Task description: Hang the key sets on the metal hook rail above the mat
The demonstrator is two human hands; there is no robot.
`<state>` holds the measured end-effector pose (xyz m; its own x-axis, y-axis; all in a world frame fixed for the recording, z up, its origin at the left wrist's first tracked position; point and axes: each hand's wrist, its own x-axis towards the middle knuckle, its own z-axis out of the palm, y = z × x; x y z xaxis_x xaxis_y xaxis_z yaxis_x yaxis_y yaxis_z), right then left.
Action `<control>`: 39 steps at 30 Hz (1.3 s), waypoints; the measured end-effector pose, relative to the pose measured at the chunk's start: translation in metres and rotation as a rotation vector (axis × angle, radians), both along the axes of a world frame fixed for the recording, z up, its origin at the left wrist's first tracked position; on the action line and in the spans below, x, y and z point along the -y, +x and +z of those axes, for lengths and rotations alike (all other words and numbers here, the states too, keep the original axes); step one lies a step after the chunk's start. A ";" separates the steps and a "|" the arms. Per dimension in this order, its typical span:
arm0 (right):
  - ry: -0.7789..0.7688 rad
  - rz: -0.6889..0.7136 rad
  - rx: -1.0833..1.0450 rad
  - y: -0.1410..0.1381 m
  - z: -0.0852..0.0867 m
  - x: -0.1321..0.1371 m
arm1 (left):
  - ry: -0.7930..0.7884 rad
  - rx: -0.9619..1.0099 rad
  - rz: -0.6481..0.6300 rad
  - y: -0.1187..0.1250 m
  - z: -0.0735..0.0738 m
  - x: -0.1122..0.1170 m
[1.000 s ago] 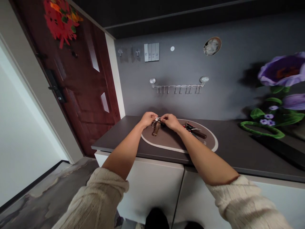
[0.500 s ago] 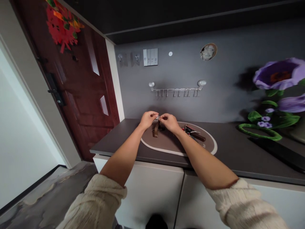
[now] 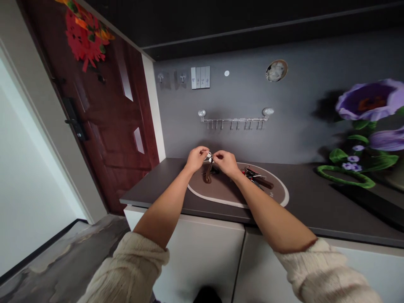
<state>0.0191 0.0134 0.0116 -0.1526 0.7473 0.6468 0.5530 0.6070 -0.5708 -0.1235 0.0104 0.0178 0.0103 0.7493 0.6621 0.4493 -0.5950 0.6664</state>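
My left hand (image 3: 196, 159) is closed, thumb and fingertips pinching one side of a small silvery key ring (image 3: 210, 156). Pinched at the other side of it are the fingertips of my right hand (image 3: 226, 162). From the ring hangs a brown, strap-like fob (image 3: 208, 176) over the oval brown mat (image 3: 217, 194); some dark pieces beside it are partly hidden by my right hand. Beyond my right wrist, a bunch of keys (image 3: 252, 173) in red, silver and black lies on the mat with a long brown fob (image 3: 263, 182).
A clear rail with several hooks (image 3: 235, 120) is fixed to the grey wall behind my hands. Purple artificial flowers (image 3: 368, 101) and a green loop (image 3: 345, 176) stand at the right of the dark counter (image 3: 151, 183). A black cabinet (image 3: 252, 25) overhangs it; a dark red door (image 3: 110, 126) is left.
Both hands stay at nearly the same place with fingertips slightly shifted around the ring. The hanging brown fob has turned a little. The whole view has moved slightly.
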 end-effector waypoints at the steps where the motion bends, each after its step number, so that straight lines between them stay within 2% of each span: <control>1: -0.004 0.004 -0.018 0.000 0.000 -0.001 | -0.007 0.015 0.015 0.000 0.000 0.000; 4: -0.037 0.053 -0.095 0.000 -0.002 -0.005 | -0.089 0.102 0.018 -0.001 -0.002 -0.002; 9: -0.182 0.240 -0.298 0.000 -0.003 -0.007 | -0.249 0.180 -0.119 -0.001 -0.005 -0.004; 12: -0.258 0.311 -0.388 0.000 -0.001 -0.005 | -0.192 0.164 -0.186 -0.001 -0.004 -0.003; 16: -0.305 0.374 -0.464 0.000 0.001 -0.004 | -0.104 0.138 -0.202 -0.002 -0.003 -0.001; 22: -0.338 0.405 -0.504 0.001 -0.001 -0.006 | -0.074 0.107 -0.239 -0.002 -0.003 -0.002; 29: -0.364 0.387 -0.515 0.000 0.001 -0.004 | -0.075 0.126 -0.158 -0.002 -0.001 -0.002; 36: -0.195 0.313 -0.374 0.001 0.000 -0.009 | -0.082 0.201 -0.255 -0.001 -0.001 -0.002; 39: -0.169 0.295 -0.340 0.001 0.002 -0.006 | -0.091 0.249 -0.264 0.000 -0.002 -0.002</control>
